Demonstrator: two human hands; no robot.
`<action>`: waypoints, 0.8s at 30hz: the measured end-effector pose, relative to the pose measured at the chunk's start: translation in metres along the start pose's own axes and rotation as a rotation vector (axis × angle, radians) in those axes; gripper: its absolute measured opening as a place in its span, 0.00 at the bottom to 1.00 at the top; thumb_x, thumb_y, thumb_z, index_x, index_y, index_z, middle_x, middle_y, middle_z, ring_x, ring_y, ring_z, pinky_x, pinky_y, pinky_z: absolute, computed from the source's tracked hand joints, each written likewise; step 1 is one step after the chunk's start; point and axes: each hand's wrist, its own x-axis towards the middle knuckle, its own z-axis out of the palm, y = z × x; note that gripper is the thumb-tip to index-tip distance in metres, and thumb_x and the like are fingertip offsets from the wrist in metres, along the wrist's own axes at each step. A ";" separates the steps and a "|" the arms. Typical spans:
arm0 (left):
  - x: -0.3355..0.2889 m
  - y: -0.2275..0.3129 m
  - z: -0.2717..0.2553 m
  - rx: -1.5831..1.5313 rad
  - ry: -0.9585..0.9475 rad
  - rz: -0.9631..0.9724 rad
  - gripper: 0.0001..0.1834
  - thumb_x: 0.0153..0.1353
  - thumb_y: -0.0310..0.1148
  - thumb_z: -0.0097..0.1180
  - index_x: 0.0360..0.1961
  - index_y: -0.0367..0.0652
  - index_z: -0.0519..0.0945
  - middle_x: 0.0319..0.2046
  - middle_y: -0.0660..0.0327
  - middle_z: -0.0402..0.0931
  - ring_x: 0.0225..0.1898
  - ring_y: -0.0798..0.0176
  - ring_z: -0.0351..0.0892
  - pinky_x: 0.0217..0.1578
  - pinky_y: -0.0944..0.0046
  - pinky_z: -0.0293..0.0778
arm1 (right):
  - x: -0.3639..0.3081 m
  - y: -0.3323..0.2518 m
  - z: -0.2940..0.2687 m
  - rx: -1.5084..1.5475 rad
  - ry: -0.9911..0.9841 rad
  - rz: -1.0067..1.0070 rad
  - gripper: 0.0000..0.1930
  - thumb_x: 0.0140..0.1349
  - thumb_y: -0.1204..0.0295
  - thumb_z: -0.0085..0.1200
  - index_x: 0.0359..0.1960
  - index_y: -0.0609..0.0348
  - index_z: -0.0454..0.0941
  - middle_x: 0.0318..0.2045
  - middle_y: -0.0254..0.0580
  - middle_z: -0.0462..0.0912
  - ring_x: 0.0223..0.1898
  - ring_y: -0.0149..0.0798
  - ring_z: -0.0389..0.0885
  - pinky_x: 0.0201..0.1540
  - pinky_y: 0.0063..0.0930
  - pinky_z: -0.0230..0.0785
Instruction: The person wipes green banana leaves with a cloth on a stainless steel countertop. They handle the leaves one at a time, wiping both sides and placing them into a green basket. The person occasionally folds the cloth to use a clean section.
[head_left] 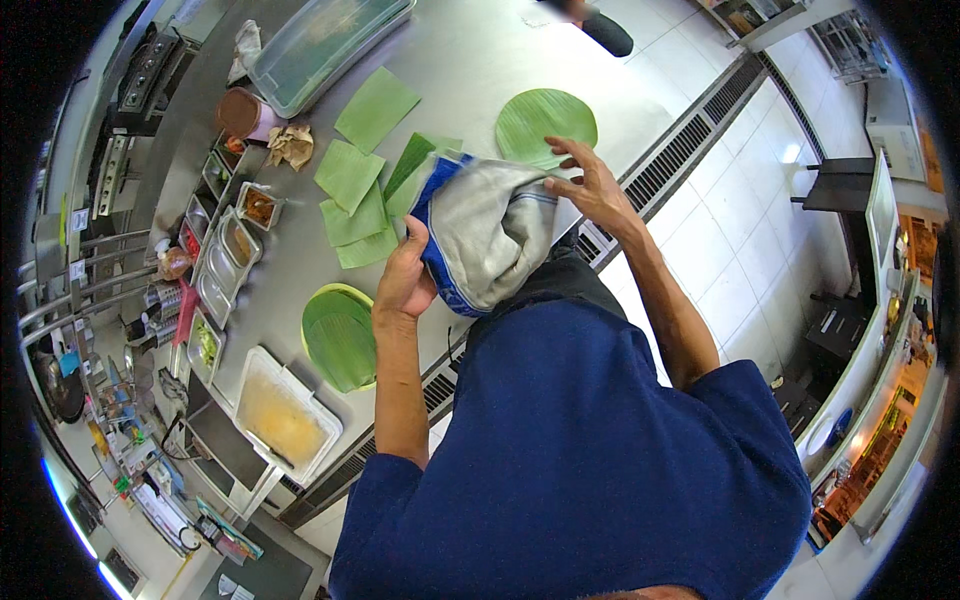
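Note:
Between my hands hangs a grey-white cloth (490, 232) with a blue border, bunched and folded in front of my body at the table's edge. My left hand (405, 278) grips its blue-edged left side, thumb up along the border. At the cloth's upper right corner, my right hand (592, 190) pinches the edge with the thumb side, its other fingers spread. Just beyond that hand lies a round green leaf piece (545, 122). Cut leaf squares (352, 175) lie loosely overlapped left of the cloth. Nearer me, more round leaf pieces (340, 338) are stacked beside my left forearm.
On the steel table (455, 60) stand a lidded clear plastic box (325, 50), a brown-lidded jar (240, 115), a crumpled brown paper (290, 147) and several small metal food trays (225, 262). A white tray with yellowish contents (285, 415) sits at left. A floor drain grating (690, 135) runs at right.

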 end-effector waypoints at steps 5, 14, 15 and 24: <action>-0.021 0.010 -0.025 -0.034 0.015 0.132 0.40 0.71 0.57 0.46 0.70 0.34 0.62 0.66 0.50 0.69 0.66 0.52 0.70 0.67 0.48 0.68 | -0.001 -0.007 0.030 0.206 -0.149 0.049 0.38 0.62 0.48 0.62 0.69 0.54 0.66 0.67 0.53 0.68 0.67 0.52 0.68 0.67 0.49 0.65; -0.026 0.004 -0.042 -0.567 -0.185 0.339 0.49 0.66 0.67 0.47 0.73 0.36 0.58 0.71 0.47 0.62 0.66 0.42 0.69 0.68 0.44 0.64 | 0.001 -0.029 0.104 1.067 -0.636 0.264 0.49 0.60 0.53 0.69 0.74 0.64 0.51 0.64 0.60 0.70 0.62 0.50 0.74 0.64 0.42 0.70; -0.026 0.001 -0.045 -0.615 -0.158 0.341 0.42 0.69 0.56 0.53 0.72 0.34 0.61 0.69 0.47 0.65 0.65 0.43 0.71 0.68 0.45 0.64 | 0.001 -0.031 0.104 1.152 -0.539 0.339 0.48 0.57 0.61 0.72 0.73 0.65 0.54 0.59 0.57 0.74 0.56 0.45 0.80 0.59 0.35 0.75; -0.037 0.014 -0.059 -0.252 0.161 0.192 0.22 0.65 0.24 0.55 0.60 0.32 0.72 0.57 0.48 0.77 0.57 0.51 0.79 0.62 0.48 0.74 | -0.011 -0.043 0.047 0.671 -0.214 -0.013 0.34 0.57 0.77 0.65 0.67 0.55 0.68 0.44 0.43 0.84 0.44 0.33 0.82 0.51 0.28 0.75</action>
